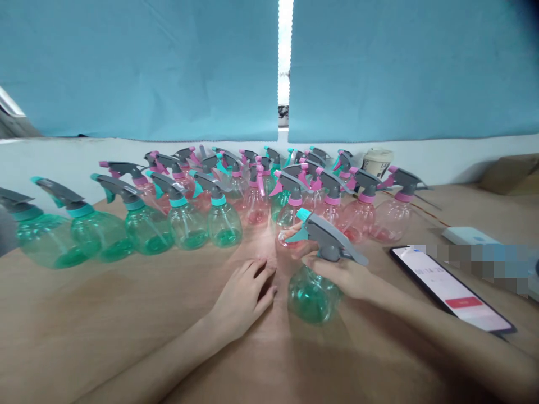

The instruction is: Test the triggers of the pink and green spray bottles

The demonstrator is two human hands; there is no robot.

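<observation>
My right hand [343, 275] is wrapped round the neck of a green spray bottle [314, 300], just below its grey head with a turquoise nozzle. The bottle is upright; I cannot tell whether its base touches the table. To its left, my left hand [244, 297] lies palm down on the wooden table [126, 331], fingers loosely spread and holding nothing. Beyond the hands stands a row of green spray bottles [149, 227] on the left. Pink spray bottles [357, 219] stand on the right, one partly hidden behind my right fingers.
More pink and green spray bottles [255, 202] crowd the back. A phone [455, 289] showing a timer lies at the right, near a white box-like device [471, 235]. A paper cup [377, 163] and a cardboard box [511, 174] stand by the wall.
</observation>
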